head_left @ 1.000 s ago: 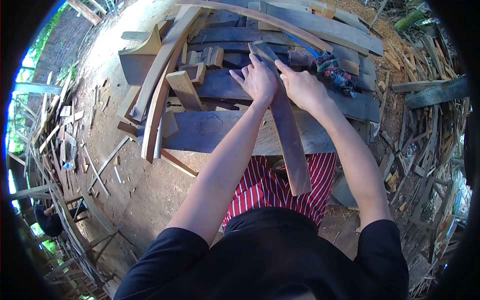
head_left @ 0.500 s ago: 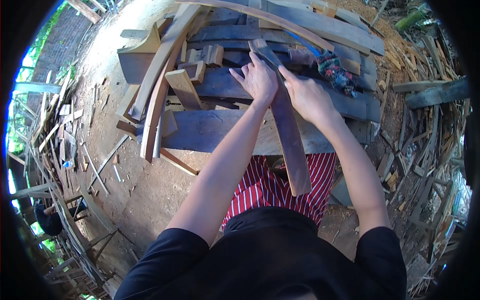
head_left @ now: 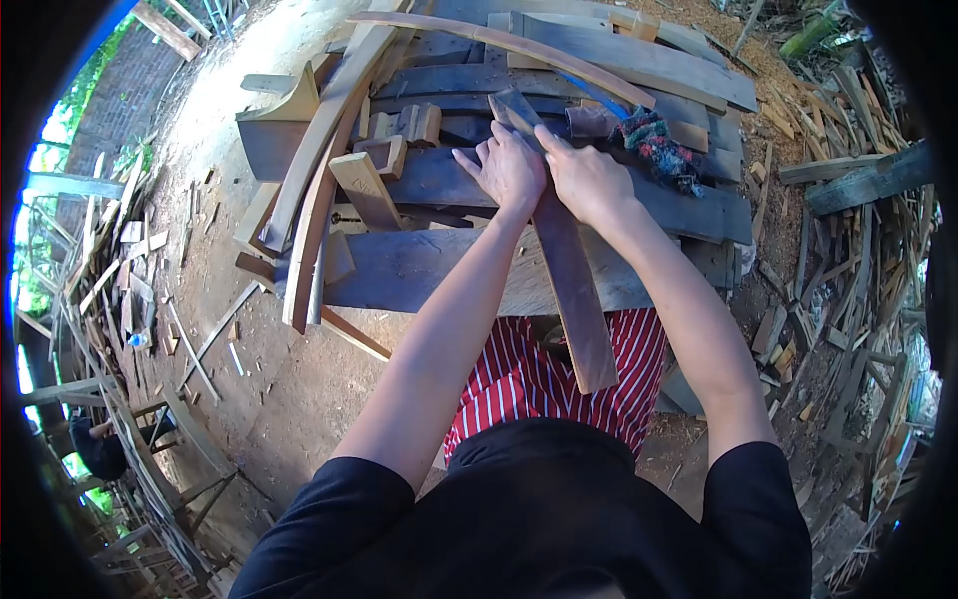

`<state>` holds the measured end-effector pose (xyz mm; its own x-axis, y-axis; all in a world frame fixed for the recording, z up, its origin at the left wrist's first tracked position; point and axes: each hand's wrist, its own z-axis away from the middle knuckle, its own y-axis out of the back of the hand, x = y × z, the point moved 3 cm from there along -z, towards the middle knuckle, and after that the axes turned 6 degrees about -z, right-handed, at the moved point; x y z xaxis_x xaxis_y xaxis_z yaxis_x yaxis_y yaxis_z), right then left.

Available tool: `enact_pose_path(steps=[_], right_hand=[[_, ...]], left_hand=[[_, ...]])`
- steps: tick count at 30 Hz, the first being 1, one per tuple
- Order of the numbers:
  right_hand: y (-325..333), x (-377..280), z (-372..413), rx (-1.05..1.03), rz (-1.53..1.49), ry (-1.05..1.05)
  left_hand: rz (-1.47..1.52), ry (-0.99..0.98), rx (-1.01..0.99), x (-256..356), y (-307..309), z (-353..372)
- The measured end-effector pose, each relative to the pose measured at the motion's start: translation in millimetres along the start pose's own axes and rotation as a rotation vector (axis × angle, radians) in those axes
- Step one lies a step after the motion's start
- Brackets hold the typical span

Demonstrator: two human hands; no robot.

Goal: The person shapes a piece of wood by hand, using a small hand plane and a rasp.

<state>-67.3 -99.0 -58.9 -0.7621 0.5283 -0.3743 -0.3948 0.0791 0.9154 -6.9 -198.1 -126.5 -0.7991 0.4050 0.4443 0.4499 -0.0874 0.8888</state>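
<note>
Both hands sit side by side, touching, palm-down on the long narrow dark-brown wooden plank (head_left: 576,290). Left hand (head_left: 509,168) is flat with fingers spread, half on the plank's left edge and half on the grey weathered board workbench (head_left: 419,265). Right hand (head_left: 584,180) is laid over the plank, fingers stretched toward its far end. Neither hand is curled round it.

Change vs half a second ago: the right hand has shifted left and up, from the plank's right edge to on top of it, closing the gap to the left hand. The left hand has barely moved. The plank lies as before.

Pose: both arms are extended forward and nearly straight, converging at the wrists, left forearm crossing the bench's near edge.

The plank runs diagonally across the bench. Its far end is just past the fingertips, and its near end overhangs the bench above the red-and-white striped cloth (head_left: 519,384) on the person's lap.

Nearby: a multicoloured knitted rag (head_left: 659,148) just right of the right hand, a pale short wooden block (head_left: 364,190) left of the left hand, and long curved wooden strips (head_left: 319,150) along the bench's left side.
</note>
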Motion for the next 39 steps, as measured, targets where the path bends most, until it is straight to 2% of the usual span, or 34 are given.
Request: enact_pose_path(steps=[4, 8, 13, 16, 20, 21, 24, 26, 27, 30, 32, 34, 36, 38, 39], right_hand=[[9.4, -3.1, 30.0, -0.133, 0.077, -0.036], [2.7, 5.7, 30.3, 0.08, 0.051, 0.073], [-5.4, 2.4, 37.5, 0.042, 0.027, 0.029], [-7.8, 0.2, 33.9, 0.009, 0.005, -0.028], [-4.1, 5.3, 34.0, 0.095, 0.0, 0.039], [-1.1, 2.4, 35.2, 0.061, 0.02, 0.025], [-6.0, -4.0, 34.4, -0.026, 0.039, 0.001], [-18.3, 0.6, 14.6, 0.15, 0.006, 0.077], [-13.0, -6.7, -1.9, 0.083, 0.011, 0.017], [-13.0, -1.6, -7.7, 0.104, 0.005, 0.057], [1.7, -3.4, 22.0, 0.083, 0.036, 0.084], [6.0, -3.6, 37.8, -0.082, 0.084, -0.01], [-1.9, -0.8, 14.7, -0.073, 0.038, -0.034], [-12.5, -3.1, -21.2, 0.023, 0.004, 0.009], [-13.9, -5.2, -27.0, 0.024, 0.016, 0.003]], left_hand=[[0.007, -0.009, 0.021, -3.0, -4.6, -0.6], [-0.021, -0.01, -0.042, -0.4, -0.5, -2.6], [0.007, 0.02, 0.006, -2.9, -3.5, -5.0], [-0.019, -0.013, -0.041, -2.4, -2.7, -2.6], [0.012, -0.003, -0.025, -3.2, -3.3, -3.5], [-0.035, 0.005, -0.073, -2.1, -0.3, -4.3], [-0.027, 0.025, -0.023, -5.4, -7.7, -4.8], [-0.049, 0.011, -0.079, -2.7, -1.1, -1.5], [-0.07, -0.008, -0.116, -1.3, 1.2, -3.1], [-0.065, 0.034, -0.105, 0.6, 4.9, -1.5], [-0.022, 0.045, -0.083, -1.3, -0.6, -1.3], [0.018, 0.013, 0.052, -3.5, -3.7, -1.9], [-0.016, -0.007, 0.014, -4.4, -6.7, 2.2], [-0.031, -0.029, -0.018, -2.0, 0.2, 0.4], [-0.038, -0.056, 0.06, -6.9, -8.2, 0.2]])
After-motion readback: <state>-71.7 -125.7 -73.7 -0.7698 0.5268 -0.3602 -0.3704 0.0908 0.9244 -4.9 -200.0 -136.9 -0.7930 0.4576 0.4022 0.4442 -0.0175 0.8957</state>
